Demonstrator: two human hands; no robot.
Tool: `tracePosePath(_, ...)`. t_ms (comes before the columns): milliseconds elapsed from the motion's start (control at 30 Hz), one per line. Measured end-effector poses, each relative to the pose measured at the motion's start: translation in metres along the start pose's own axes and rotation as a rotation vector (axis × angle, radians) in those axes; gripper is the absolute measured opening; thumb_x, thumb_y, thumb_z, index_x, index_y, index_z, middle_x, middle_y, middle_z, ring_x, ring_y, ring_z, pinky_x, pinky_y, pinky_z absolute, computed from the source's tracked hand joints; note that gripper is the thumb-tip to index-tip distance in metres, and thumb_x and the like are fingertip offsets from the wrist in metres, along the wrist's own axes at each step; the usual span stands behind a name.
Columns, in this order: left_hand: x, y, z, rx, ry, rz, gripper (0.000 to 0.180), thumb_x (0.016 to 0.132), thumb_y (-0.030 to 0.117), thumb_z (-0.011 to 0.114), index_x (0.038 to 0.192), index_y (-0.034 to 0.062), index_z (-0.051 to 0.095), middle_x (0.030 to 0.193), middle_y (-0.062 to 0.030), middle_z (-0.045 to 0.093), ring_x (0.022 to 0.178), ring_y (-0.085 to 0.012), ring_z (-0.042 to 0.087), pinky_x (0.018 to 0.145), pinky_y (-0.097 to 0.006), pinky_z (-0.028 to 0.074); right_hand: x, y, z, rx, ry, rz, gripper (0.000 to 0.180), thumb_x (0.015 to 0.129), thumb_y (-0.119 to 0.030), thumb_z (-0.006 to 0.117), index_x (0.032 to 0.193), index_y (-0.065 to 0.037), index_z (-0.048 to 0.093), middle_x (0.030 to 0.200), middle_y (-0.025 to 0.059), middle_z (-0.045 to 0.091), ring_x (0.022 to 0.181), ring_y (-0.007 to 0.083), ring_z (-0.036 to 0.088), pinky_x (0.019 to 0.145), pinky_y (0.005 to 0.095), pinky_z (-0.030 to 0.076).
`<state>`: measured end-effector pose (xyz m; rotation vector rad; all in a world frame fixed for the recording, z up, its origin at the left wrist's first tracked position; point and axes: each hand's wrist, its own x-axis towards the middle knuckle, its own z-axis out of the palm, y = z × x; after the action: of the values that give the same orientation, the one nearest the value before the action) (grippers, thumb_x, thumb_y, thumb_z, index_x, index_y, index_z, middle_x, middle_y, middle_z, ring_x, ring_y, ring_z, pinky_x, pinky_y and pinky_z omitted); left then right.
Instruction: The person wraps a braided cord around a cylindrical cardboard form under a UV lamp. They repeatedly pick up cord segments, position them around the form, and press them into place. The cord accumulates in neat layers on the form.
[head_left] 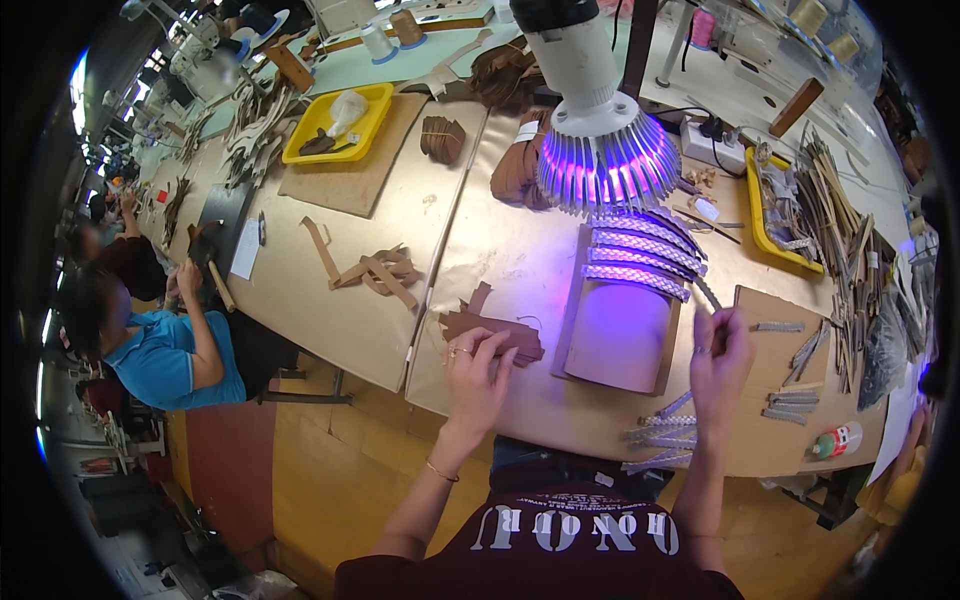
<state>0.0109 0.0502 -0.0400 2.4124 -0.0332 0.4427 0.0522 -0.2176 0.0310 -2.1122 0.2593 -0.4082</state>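
A lamp (608, 160) casts violet light on a curved cardboard form (618, 345), over which several silvery braided strips (640, 252) lie side by side. To the right of the form, my right hand (722, 362) is closed in a pinch on a narrow grey strip (709, 293), its upper end reaching toward the braided ones. My left hand (476, 378) rests on a stack of flat brown strips (512, 338) left of the form, fingers a little apart and thumb partly hidden. More braided strips (665, 435) lie at the table's front edge, between my forearms.
Right of my right hand, a cardboard sheet (752, 440) carries short grey strips (793, 402) and a small bottle (836, 440). A yellow tray (765, 230) stands behind it. Loose tan strips (375, 272) and another yellow tray (340, 125) lie left. A person in blue (165, 355) works farther left.
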Motion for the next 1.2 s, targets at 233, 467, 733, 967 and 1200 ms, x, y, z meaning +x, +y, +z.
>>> tracePosePath(233,0.015,-0.009,0.001,0.085,-0.235,0.114,0.021,0.083,0.014,0.070,0.102,0.0047,0.069,0.098,-0.0110,0.059,0.091,-0.0286,0.058,0.080,-0.040,0.046,-0.066,-0.041,0.022,-0.190,-0.624,-0.753,0.025,0.083,-0.030,0.073,0.079,-0.010,0.058,0.073,0.0029,0.057,0.064,0.0200,0.057,0.062,0.0338,0.043)
tracePosePath(467,0.029,-0.010,-0.011,-0.126,-0.333,0.006,0.018,0.084,0.006,0.067,0.102,0.0014,0.069,0.096,-0.0131,0.059,0.090,-0.0310,0.058,0.079,-0.040,0.048,-0.090,-0.048,0.066,-0.453,-1.075,-0.775,0.021,0.085,-0.020,0.062,0.087,0.001,0.058,0.104,0.0251,0.060,0.076,0.0278,0.066,0.071,0.0368,0.052)
tracePosePath(733,0.038,-0.018,-0.012,-0.215,-0.403,-0.059,0.015,0.083,0.000,0.067,0.097,-0.0010,0.066,0.093,-0.0139,0.058,0.084,-0.0298,0.059,0.073,-0.037,0.049,-0.103,-0.033,0.106,-0.640,-0.921,-0.769,0.015,0.076,-0.009,0.061,0.086,0.002,0.058,0.130,0.0432,0.046,0.078,0.0286,0.068,0.071,0.0366,0.054)
tracePosePath(967,0.032,-0.043,-0.016,-0.476,-0.327,-0.380,0.010,0.087,0.001,0.065,0.097,0.0021,0.062,0.099,-0.0081,0.062,0.083,-0.0166,0.059,0.073,-0.034,0.050,-0.111,-0.027,0.113,-0.660,-0.860,-0.788,0.016,0.074,-0.010,0.061,0.084,0.002,0.059,0.129,0.0433,0.047,0.077,0.0263,0.068,0.068,0.0349,0.053)
tracePosePath(1200,0.041,-0.041,-0.068,-1.059,0.231,-0.057,0.014,0.101,0.005,0.043,0.112,0.0020,0.051,0.108,-0.0134,0.065,0.084,-0.0150,0.060,0.087,-0.033,0.047,-0.083,-0.051,0.088,-0.283,-0.955,-0.550,0.032,0.088,-0.021,0.061,0.107,0.003,0.053,0.119,0.0300,0.057,0.078,0.0286,0.068,0.067,0.0376,0.054)
